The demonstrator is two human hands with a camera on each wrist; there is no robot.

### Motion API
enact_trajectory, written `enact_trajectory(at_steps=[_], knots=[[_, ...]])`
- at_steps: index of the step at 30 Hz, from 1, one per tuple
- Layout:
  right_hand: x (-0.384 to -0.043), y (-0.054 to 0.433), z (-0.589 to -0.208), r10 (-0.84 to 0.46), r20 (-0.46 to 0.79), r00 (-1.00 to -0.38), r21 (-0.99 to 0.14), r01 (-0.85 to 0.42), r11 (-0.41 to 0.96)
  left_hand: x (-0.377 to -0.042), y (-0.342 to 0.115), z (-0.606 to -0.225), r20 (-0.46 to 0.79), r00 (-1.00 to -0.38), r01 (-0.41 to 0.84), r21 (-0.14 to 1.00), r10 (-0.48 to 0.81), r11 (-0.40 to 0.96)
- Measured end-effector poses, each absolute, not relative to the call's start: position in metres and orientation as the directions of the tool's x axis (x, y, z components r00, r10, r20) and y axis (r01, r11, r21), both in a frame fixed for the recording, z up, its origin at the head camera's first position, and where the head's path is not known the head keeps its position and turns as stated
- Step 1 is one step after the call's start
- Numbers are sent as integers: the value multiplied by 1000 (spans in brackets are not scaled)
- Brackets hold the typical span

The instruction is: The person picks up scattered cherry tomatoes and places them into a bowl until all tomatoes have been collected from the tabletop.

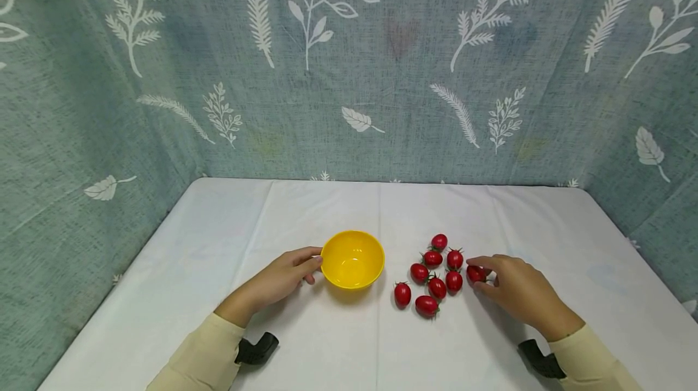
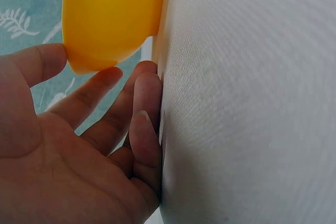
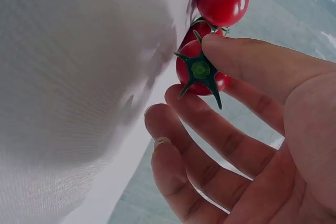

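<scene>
A yellow bowl (image 1: pixel 352 260) stands upright on the white-covered table. My left hand (image 1: pixel 294 270) is at its left side; in the left wrist view the thumb tip touches the rim and the extended index fingertip meets the outer wall of the bowl (image 2: pixel 113 19). To the right, my right hand (image 1: pixel 518 288) pinches a red cherry tomato (image 1: pixel 475 274) between thumb and fingers. The right wrist view shows the green star-shaped stem of this tomato (image 3: pixel 189 66) facing the camera. Several more cherry tomatoes (image 1: pixel 437 287) lie in a loose group between bowl and right hand.
The table is covered by a creased white cloth (image 1: pixel 327 348). Behind it and at both sides hang green-blue curtains (image 1: pixel 338 106) with white leaf prints. A black strap piece (image 1: pixel 257 349) sits at the left wrist, another (image 1: pixel 541 359) at the right.
</scene>
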State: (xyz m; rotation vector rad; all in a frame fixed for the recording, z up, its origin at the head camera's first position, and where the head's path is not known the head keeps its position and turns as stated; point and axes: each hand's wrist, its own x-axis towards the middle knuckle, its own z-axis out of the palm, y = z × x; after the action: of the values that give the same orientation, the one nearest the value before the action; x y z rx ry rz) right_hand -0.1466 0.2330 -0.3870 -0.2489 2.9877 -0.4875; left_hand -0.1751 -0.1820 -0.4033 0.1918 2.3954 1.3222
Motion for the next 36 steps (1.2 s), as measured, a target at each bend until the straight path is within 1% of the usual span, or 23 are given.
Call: enact_trajectory(at_steps=[3, 12, 20, 32, 36], knots=[[-145, 233, -387, -188, -52, -981, -323, -162, 933, -175, -182, -404, -274, -913, -74, 839, 302, 539], [-139, 232, -384, -247, 88, -965, -299, -262, 918, -175, -181, -402, -275, -915, -77, 839, 296, 539], [-136, 227, -382, -255, 183, -949, -258, -297, 919, -175, -181, -402, -267, -917, -68, 837, 297, 543], [-130, 220, -380, -296, 318, -901, -209, -371, 905, -173, -181, -403, -266, -915, -65, 839, 304, 540], [-129, 217, -378, -302, 337, -892, -202, -381, 902, -173, -181, -402, -269, -915, -69, 837, 300, 543]])
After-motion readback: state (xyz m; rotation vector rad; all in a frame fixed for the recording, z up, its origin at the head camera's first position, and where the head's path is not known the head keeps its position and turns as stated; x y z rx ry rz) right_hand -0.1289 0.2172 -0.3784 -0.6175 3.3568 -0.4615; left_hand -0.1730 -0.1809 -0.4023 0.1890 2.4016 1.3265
